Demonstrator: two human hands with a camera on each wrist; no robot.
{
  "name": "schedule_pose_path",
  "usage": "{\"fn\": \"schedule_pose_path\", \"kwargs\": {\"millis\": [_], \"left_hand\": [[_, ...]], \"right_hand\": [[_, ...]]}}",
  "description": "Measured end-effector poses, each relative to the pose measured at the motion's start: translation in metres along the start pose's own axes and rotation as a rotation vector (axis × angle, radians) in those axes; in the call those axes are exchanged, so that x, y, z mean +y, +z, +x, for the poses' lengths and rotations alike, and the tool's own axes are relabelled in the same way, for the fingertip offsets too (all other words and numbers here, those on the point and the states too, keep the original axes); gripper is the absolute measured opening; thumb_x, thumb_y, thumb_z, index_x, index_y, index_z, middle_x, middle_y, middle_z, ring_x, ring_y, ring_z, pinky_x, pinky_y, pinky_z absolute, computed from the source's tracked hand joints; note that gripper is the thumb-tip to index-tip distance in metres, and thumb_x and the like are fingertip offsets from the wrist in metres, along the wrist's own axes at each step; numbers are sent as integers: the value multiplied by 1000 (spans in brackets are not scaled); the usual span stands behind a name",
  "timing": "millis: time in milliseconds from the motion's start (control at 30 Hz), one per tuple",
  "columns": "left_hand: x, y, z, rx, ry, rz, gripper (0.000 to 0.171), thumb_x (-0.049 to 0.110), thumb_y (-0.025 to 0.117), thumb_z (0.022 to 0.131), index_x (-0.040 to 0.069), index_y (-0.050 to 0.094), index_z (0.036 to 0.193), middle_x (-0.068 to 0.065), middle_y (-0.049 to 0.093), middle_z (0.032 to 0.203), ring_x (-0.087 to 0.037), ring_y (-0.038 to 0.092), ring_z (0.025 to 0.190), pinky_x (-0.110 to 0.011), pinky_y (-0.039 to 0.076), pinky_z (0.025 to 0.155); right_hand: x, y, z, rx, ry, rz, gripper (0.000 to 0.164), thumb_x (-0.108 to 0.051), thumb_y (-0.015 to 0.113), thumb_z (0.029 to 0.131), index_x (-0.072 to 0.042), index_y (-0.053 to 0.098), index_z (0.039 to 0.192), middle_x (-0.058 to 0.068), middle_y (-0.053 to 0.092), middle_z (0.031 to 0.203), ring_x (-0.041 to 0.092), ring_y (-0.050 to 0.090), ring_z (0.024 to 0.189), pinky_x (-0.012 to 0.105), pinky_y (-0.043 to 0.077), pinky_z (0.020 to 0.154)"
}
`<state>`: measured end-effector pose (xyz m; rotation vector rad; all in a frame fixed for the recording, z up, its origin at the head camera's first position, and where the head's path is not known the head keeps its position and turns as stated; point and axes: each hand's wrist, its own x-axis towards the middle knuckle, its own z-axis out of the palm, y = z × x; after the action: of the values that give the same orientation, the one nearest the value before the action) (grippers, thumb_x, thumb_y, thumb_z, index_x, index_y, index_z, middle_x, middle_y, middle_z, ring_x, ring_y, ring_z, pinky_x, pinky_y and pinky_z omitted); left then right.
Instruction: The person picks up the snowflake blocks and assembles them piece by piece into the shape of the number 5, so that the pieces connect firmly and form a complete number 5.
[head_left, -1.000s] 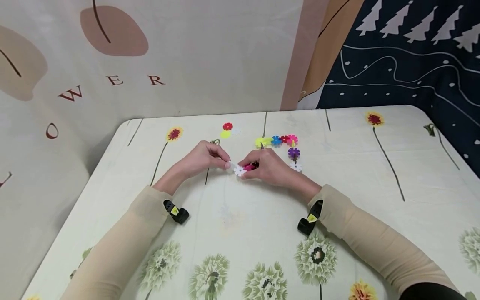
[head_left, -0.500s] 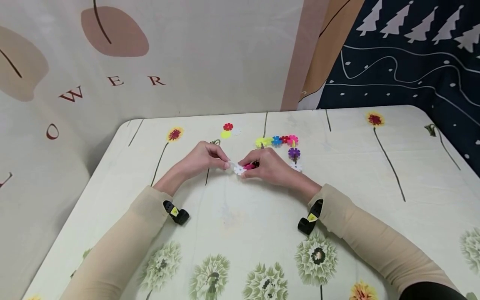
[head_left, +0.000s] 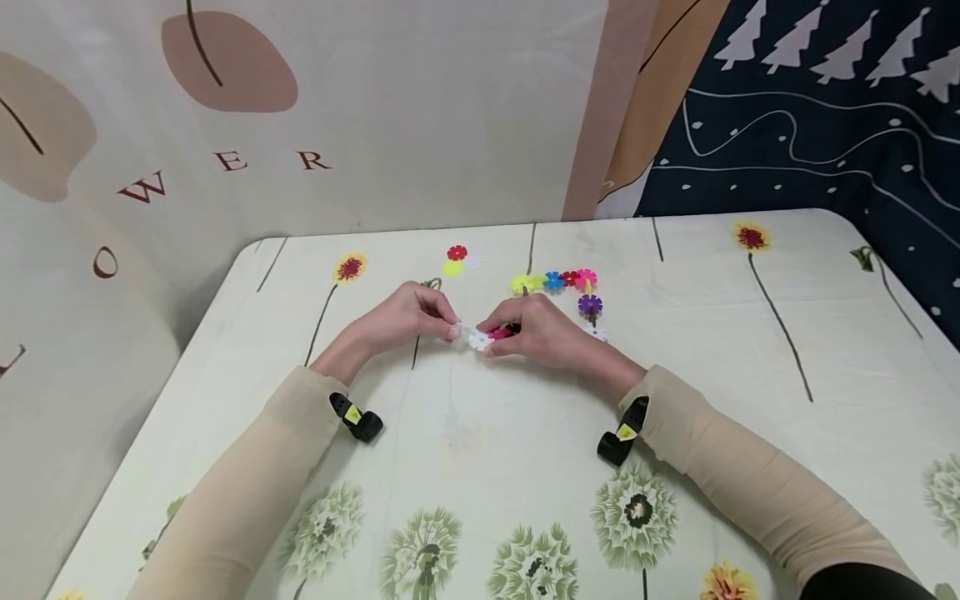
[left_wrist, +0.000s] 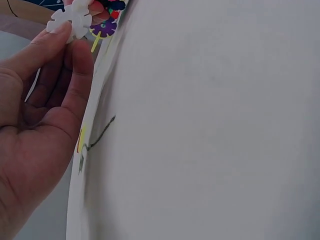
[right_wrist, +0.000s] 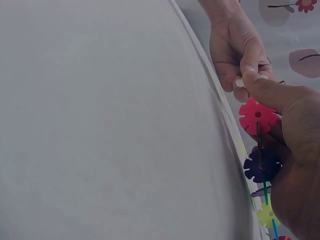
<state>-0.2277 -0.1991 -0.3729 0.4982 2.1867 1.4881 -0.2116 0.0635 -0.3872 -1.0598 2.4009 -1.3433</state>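
My left hand (head_left: pixel 405 317) pinches a white notched plastic disc (left_wrist: pixel 79 24) between thumb and fingertip. Facing it, my right hand (head_left: pixel 543 333) grips the end of a chain of interlocking discs, where another white disc (head_left: pixel 478 340) sticks out towards the left fingers. The two white pieces meet edge to edge; whether their slots are joined I cannot tell. Under the right thumb shows a pink disc (right_wrist: pixel 249 116), followed by a dark purple disc (right_wrist: pixel 254 167) and a yellow disc (right_wrist: pixel 266 216). The right hand hides part of the chain in the head view.
Behind the right hand runs more of the linked discs, with a blue disc (head_left: pixel 553 281), a pink disc (head_left: pixel 587 278) and a purple disc (head_left: pixel 590 305). Farther back lie a loose red disc (head_left: pixel 457 252), a yellow disc (head_left: pixel 452 267) and a white disc (head_left: pixel 474 263) on the flowered cloth (head_left: pixel 465 467).
Both hands keep their hold in nearly the same place. The left wrist has shifted very slightly right, and the white disc between the hands looks a little more tilted.
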Motion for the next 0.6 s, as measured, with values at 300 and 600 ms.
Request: {"fn": "schedule_pose_path", "kwargs": {"millis": [300, 600], "left_hand": [[4, 3, 2, -29, -2, -17, 5, -3, 79, 86, 1, 75, 85, -9, 73, 85, -21, 63, 78, -30, 52, 74], [6, 7, -2, 49, 50, 10, 3, -6, 76, 86, -5, 75, 88, -9, 72, 82, -21, 66, 76, -28, 53, 71]], "right_hand": [[1, -4, -1, -30, -23, -8, 29, -14, 87, 84, -9, 81, 111, -2, 76, 103, 13, 65, 90, 31, 55, 78], [1, -3, 0, 5, -3, 3, 31, -14, 88, 83, -8, 80, 112, -2, 76, 103, 13, 66, 92, 30, 55, 76]]}}
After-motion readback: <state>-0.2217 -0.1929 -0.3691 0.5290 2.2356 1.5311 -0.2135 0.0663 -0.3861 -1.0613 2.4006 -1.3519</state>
